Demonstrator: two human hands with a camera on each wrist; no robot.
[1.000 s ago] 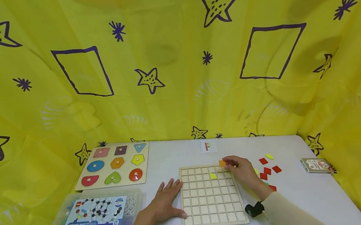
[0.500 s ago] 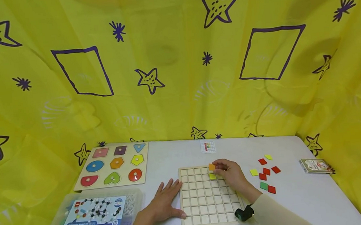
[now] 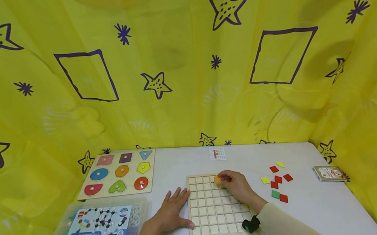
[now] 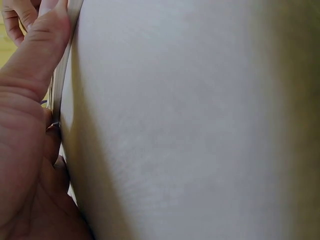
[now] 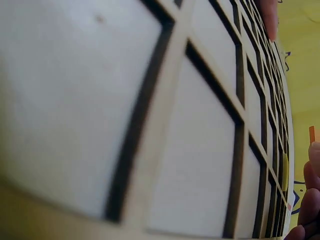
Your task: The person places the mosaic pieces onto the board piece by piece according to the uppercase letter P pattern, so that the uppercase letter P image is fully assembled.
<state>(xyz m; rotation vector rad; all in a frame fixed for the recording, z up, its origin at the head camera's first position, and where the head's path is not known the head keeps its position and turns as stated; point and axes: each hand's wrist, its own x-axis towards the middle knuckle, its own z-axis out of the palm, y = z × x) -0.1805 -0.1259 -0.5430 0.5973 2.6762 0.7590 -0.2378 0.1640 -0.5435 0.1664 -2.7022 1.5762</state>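
A wooden grid board (image 3: 207, 210) lies on the table in front of me. My right hand (image 3: 238, 186) pinches a small orange square tile (image 3: 217, 179) over the board's top rows; the tile's edge also shows at the right of the right wrist view. A yellow tile (image 5: 285, 172) sits in the grid, mostly hidden behind the right hand in the head view. My left hand (image 3: 173, 212) rests beside the board's left edge with fingers spread straight, its thumb touching the lower left rim. In the left wrist view, the left thumb (image 4: 42, 47) lies along that rim.
Red tiles (image 3: 278, 179), a green tile (image 3: 275, 194) and yellow pieces (image 3: 265, 180) lie right of the board. A pattern card (image 3: 217, 153) is behind it. A card box (image 3: 330, 173) lies far right; a shape puzzle (image 3: 133, 179) and plastic kit box (image 3: 98, 224) stand left.
My right hand has moved left with the orange tile, from the board's top right corner to over the top rows, and now covers most of the yellow tile. The left hand has stayed put.
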